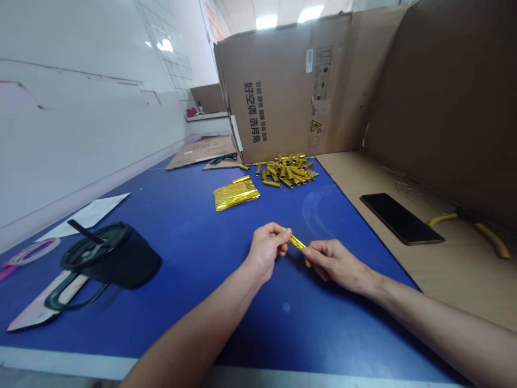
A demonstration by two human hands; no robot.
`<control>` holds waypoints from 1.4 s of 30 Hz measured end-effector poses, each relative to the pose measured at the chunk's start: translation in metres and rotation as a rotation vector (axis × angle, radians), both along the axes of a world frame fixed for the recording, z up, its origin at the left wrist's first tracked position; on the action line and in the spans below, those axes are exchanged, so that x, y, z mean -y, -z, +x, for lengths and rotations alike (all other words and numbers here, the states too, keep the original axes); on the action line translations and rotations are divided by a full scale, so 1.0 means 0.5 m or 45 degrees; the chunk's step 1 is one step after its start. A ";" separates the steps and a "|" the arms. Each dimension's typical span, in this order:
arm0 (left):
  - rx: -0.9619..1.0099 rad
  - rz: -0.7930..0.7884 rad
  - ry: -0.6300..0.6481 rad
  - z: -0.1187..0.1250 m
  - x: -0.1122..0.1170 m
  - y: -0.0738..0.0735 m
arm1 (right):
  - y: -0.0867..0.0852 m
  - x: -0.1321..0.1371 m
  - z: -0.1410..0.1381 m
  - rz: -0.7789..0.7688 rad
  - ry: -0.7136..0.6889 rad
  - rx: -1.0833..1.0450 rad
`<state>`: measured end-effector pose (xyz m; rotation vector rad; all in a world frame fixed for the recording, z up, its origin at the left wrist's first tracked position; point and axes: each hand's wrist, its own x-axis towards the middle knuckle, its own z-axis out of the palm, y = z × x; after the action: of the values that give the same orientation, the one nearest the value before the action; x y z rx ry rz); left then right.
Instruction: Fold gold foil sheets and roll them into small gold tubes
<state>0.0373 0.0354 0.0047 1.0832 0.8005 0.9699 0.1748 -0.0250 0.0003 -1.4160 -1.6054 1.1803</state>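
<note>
Between my two hands a small gold foil strip (298, 243) is stretched over the blue table (194, 237). My left hand (270, 245) pinches its upper left end between thumb and finger. The lower right end is gripped by my right hand (329, 258), also closed. Both ends are partly covered by fingers. Farther back lies a flat stack of gold foil (237, 194), with a single gold piece (241, 179) behind it. A heap of short gold foil tubes (288, 172) is spread at the rear, against the cardboard.
A dark lidded mug (121, 258) with a straw stands at left, near a white paper (91, 213) and a tape roll (38, 251). Large cardboard (283, 97) walls the back. A black phone (398, 215) and yellow-handled tool (490, 240) lie at right.
</note>
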 end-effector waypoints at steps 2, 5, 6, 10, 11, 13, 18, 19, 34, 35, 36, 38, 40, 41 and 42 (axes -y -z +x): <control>0.016 0.003 -0.010 -0.004 -0.007 -0.003 | -0.004 0.003 -0.001 0.029 0.035 0.052; -0.010 0.008 0.037 -0.007 -0.011 -0.005 | -0.007 0.010 0.002 0.227 0.081 0.302; -0.054 0.016 0.080 -0.008 -0.012 -0.005 | -0.007 0.012 0.003 0.335 0.094 0.459; -0.360 0.086 0.237 -0.014 -0.016 -0.003 | 0.001 0.016 0.008 0.641 0.101 1.021; -0.407 0.104 0.240 -0.016 -0.017 -0.002 | 0.002 0.017 0.008 0.659 0.096 1.072; -0.444 0.135 0.227 -0.018 -0.020 -0.001 | 0.001 0.017 0.007 0.651 0.085 1.083; -0.470 0.446 0.326 -0.017 -0.007 -0.002 | -0.010 0.012 0.007 0.399 0.043 0.732; -0.469 0.496 0.380 -0.015 -0.001 -0.002 | -0.011 0.011 0.008 0.325 0.012 0.600; -0.295 0.472 0.072 -0.029 -0.025 -0.026 | -0.013 0.008 0.008 0.165 0.033 0.107; -0.288 0.454 0.072 -0.030 -0.028 -0.025 | -0.013 0.008 0.008 0.213 0.042 0.157; -0.285 0.434 0.082 -0.031 -0.030 -0.024 | -0.013 0.009 0.008 0.272 0.051 0.224; -0.297 0.385 0.120 -0.031 -0.033 -0.021 | -0.011 0.012 0.009 0.408 0.075 0.411; -0.351 0.320 0.180 -0.032 -0.035 -0.018 | -0.006 0.014 0.010 0.568 0.089 0.656; -0.385 0.288 0.212 -0.033 -0.036 -0.017 | -0.004 0.015 0.011 0.642 0.092 0.787; -0.416 0.264 0.238 -0.033 -0.036 -0.016 | -0.001 0.016 0.012 0.703 0.093 0.912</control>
<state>0.0206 0.0536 0.0125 1.4948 0.8564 0.7375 0.1807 -0.0331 0.0010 -1.5672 -2.1045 0.1168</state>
